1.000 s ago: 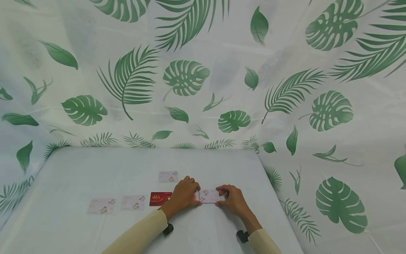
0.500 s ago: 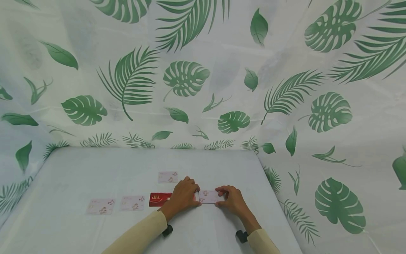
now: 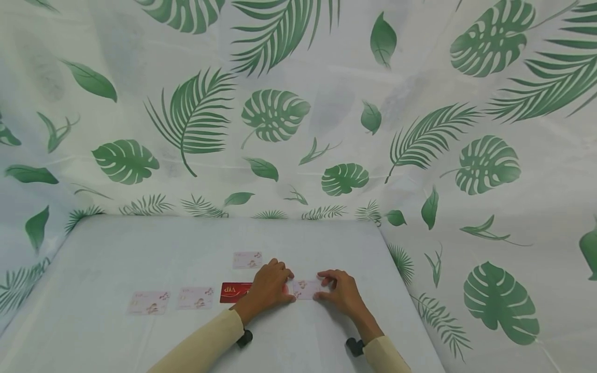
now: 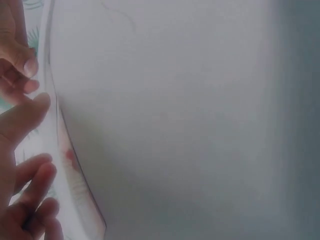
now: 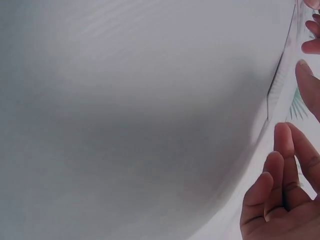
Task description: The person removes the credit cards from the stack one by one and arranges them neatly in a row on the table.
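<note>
A pale pink flower-print card (image 3: 305,290) lies flat on the white table between my two hands. My left hand (image 3: 269,287) is at its left end, thumb and fingers spread apart and not visibly pinching it. At the other end is my right hand (image 3: 342,292), its thumb tip close to or touching the card's near right corner. In the left wrist view, a gap shows between my left thumb and fingers. The right wrist view likewise shows my right thumb and fingers apart. Something red peeks out beneath my left fingers, mostly hidden.
Left of my left hand lies a red VIP card (image 3: 235,292), partly covered by it. Two pale pink cards, one at the far left (image 3: 149,302) and a neighbour (image 3: 195,298), continue the row. Another pale card (image 3: 247,259) lies farther back. Leaf-print sheeting surrounds the table (image 3: 154,243).
The card between my hands had a dark near edge before and now looks flat against the table. My fingers have loosened from its ends, and my right thumb has shifted slightly left.
</note>
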Tool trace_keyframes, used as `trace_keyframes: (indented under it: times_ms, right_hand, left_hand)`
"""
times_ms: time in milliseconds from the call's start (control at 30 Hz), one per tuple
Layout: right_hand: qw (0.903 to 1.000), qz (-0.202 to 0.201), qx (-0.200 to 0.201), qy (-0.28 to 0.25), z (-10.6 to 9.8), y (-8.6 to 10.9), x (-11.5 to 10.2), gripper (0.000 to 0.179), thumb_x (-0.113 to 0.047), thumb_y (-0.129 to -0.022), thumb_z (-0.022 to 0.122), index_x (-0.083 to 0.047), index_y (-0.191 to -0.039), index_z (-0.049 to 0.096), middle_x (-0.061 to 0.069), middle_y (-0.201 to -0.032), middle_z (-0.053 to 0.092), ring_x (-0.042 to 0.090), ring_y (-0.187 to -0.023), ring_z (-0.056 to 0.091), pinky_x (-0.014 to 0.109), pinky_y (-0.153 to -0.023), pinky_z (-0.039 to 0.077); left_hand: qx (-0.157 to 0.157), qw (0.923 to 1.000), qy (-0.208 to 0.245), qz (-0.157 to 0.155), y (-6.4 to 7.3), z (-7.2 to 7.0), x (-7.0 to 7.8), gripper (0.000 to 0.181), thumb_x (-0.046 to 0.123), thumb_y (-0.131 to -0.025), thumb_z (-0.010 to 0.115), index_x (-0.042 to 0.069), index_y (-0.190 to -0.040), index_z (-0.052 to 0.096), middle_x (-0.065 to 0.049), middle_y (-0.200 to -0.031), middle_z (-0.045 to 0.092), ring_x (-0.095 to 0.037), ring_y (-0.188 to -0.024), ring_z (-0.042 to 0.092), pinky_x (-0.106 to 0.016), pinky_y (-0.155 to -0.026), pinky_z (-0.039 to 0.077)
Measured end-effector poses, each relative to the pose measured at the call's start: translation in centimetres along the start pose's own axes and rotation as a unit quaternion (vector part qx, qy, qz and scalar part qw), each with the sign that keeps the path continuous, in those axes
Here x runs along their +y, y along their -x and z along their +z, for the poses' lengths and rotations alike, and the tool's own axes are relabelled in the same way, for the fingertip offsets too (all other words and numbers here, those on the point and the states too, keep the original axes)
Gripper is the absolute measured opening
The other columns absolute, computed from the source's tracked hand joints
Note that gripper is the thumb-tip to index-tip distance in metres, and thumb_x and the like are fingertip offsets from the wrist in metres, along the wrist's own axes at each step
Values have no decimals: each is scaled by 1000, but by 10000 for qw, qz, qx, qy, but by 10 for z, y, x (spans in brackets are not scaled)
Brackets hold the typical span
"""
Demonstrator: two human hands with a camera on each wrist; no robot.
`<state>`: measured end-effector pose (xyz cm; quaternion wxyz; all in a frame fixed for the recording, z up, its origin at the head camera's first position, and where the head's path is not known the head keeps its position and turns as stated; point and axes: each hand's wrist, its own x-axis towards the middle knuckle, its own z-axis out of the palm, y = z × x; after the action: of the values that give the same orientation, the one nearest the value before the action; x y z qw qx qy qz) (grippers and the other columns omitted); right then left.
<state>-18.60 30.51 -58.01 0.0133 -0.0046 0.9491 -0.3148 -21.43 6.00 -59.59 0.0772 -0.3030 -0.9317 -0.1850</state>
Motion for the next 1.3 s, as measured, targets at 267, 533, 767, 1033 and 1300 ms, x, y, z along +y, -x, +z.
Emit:
trace_keyframes:
  times_ms: [267, 533, 767, 1033, 1300]
  right_hand:
    - [9997, -44, 105, -193, 2, -8, -10, 51, -19, -76, 97, -19, -123, 78, -4, -94, 68, 15, -91, 53, 28, -77, 42]
    - [9992, -197, 27, -360, 8, -15, -23, 54, -28, -77, 97, -22, -126, 76, -4, -97, 68, 16, -92, 54, 28, -77, 43]
    - [9980, -468, 53, -420, 13, -21, -36, 55, -26, -76, 98, -19, -126, 76, 0, -99, 71, 16, -92, 55, 29, -79, 43]
    - [9965, -671, 6, -496, 22, -29, -49, 55, -29, -76, 97, -19, -126, 77, 3, -101, 73, 16, -92, 56, 29, -80, 46]
    - [9965, -677, -141, -465, 31, -34, -62, 53, -32, -80, 95, -19, -128, 76, 1, -104, 72, 16, -94, 56, 28, -80, 47]
  left_hand:
    - [150, 9995, 260, 60, 5, -10, -7, 54, 50, -75, 94, 17, -114, 80, 3, -94, 72, -13, -86, 52, -27, -75, 48]
    - [221, 9990, 380, -85, 9, -17, -16, 56, 48, -77, 93, 15, -119, 78, 1, -95, 73, -16, -90, 57, -35, -81, 54]
    - [286, 9985, 428, -205, 12, -23, -28, 58, 46, -74, 95, 14, -120, 77, 2, -95, 73, -18, -95, 59, -38, -87, 54]
    - [316, 9989, 300, -162, 17, -29, -45, 61, 53, -77, 91, 15, -122, 78, 3, -96, 72, -15, -93, 56, -35, -83, 54]
    - [275, 9986, 269, -354, 23, -36, -58, 60, 51, -77, 92, 16, -123, 77, 3, -102, 74, -15, -96, 57, -37, -84, 54]
